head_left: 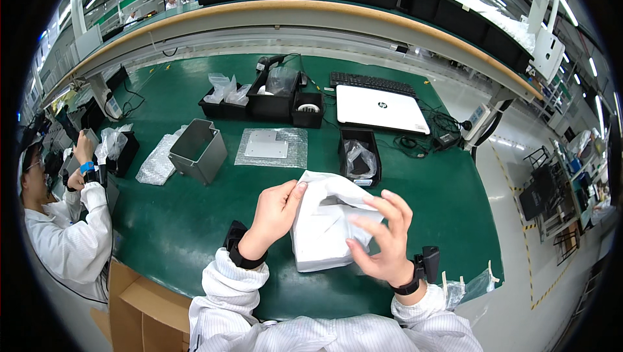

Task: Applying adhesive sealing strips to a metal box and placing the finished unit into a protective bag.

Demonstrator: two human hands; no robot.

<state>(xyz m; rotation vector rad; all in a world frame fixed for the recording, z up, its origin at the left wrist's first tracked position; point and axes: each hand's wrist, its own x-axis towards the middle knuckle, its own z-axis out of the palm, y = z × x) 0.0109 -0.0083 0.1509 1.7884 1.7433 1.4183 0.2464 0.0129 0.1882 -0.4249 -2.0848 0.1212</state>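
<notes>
A white, soft-looking bag or wrapped packet (323, 238) with a folded, gaping upper part stands on the green table in front of me. My left hand (276, 212) pinches its upper left edge between thumb and fingers. At its right side my right hand (384, 241) is spread, fingers apart and slightly blurred, close to the bag's opening; I cannot tell whether the fingertips touch it. What lies inside the bag is not clear. Just beyond it, a flat light-grey plate (266, 145) rests on a sheet of bubble wrap (296, 139).
A grey open bin (206, 160) stands left beside more bubble wrap (154, 161). Black bins (272, 106) with plastic bags sit at the back; another black bin (372, 157) is right of the plate. A white laptop (381, 109) lies far right. A co-worker (71, 228) works at left.
</notes>
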